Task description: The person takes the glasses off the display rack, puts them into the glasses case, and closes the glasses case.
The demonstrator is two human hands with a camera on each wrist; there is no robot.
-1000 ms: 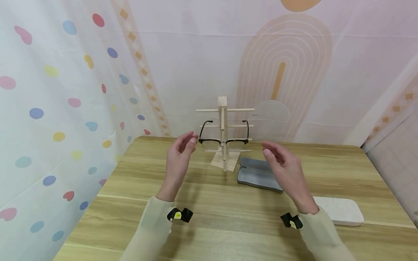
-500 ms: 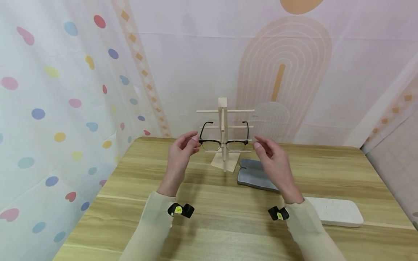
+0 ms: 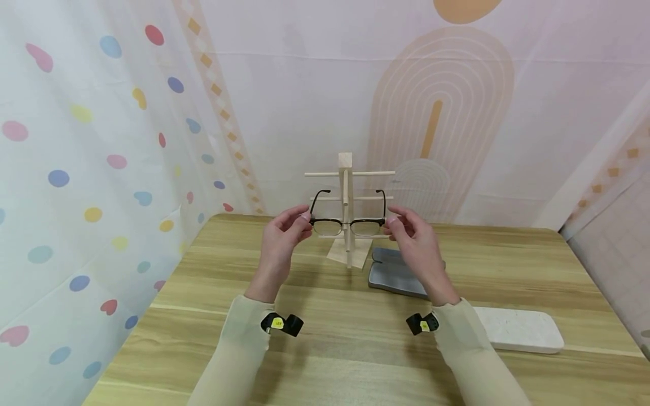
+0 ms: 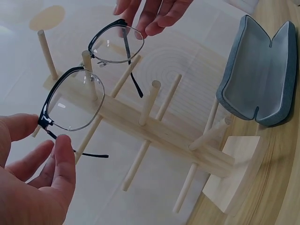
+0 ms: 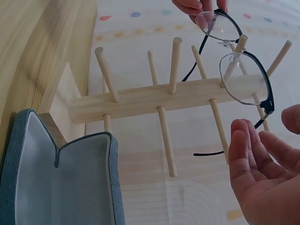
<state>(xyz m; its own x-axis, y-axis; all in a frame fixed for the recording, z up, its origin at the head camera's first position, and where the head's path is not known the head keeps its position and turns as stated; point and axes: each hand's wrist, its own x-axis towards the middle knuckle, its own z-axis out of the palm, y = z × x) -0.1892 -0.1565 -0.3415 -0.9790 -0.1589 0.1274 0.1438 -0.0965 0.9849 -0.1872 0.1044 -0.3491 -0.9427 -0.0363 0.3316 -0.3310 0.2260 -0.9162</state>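
Observation:
A pair of eyeglasses (image 3: 367,227) with dark brow bars and thin lower rims sits on a wooden display stand (image 4: 171,133), its bridge at one of the front pegs and its temples unfolded toward the back. My left hand (image 3: 279,242) pinches the frame's left corner, thumb at the hinge and fingers by the temple (image 4: 96,155). Around the right corner, my right hand (image 3: 417,245) has its thumb and fingers spread; in the right wrist view the thumb stands apart from the dark hinge (image 5: 267,107), with the fingertips just under it.
An open grey glasses case (image 3: 396,276) lies on the wooden table (image 3: 335,338) right of the stand, partly behind my right hand. A white oblong block (image 3: 523,330) lies beyond my right forearm. A patterned curtain (image 3: 284,84) hangs behind and left.
My right hand has moved left, from above the case to the eyeglasses' right corner. My left hand has shifted slightly right to the left corner. The eyeglasses stay on the stand.

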